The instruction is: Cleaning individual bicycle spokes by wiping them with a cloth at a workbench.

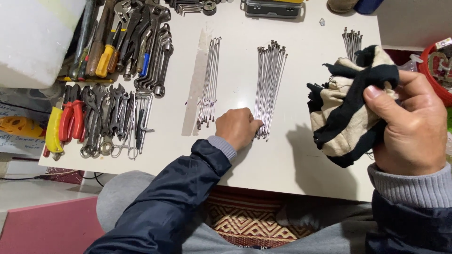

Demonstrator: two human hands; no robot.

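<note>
Left hand [238,128] is down on the white table [301,155], knuckles curled, fingertips pinching at the near ends of the middle bundle of thin metal spokes [269,89]; whether one spoke is actually caught between the fingers I cannot tell from here, the hand covers the spot. Right hand [412,127] is up off the table on the right, clenched firmly around a crumpled cream-and-black rag [351,106], thumb pressed across the top of it. A second bundle of spokes [209,82] lies just left of the working hand, fanned slightly, and a third bundle [352,41] pokes out behind the rag at the far edge. Over on the left sit rows of spanners and wrenches [141,47], with red and yellow-handled pliers [66,123] nearer the person. To my eye the thing to get right here is picking a single spoke cleanly: pinch at the very end, lift it straight so the neighbours stay lined up, and keep the rag bunched open enough to wrap the shaft fully. Dragging sideways would likely scatter that tidy pile, so a light, separate lift looks the better way.
</note>
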